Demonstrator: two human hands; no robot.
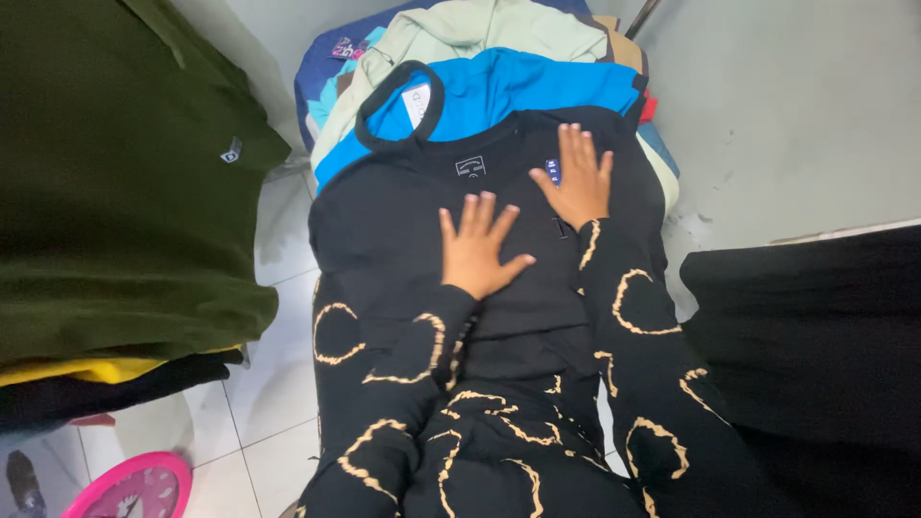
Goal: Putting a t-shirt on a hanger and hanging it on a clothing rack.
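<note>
Black shirt (413,211) lies flat atop clothing stack, over blue shirt (518,86) and pale green garment (460,29). Our left hand (477,247) and right hand (576,177) press palms down on it, fingers spread, gripping nothing. Olive shirt (106,182) at left on another pile; pink clock (134,489) on tiled floor (269,384).

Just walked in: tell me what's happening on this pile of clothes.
A person in black sleeves with pale loop patterns has both hands pressed flat, fingers spread, on a black shirt. The left hand rests near its middle, the right hand nearer the collar. The shirt tops a stack, with a blue shirt and a pale green garment beneath. A dark green shirt lies on a separate pile to the left.
</note>
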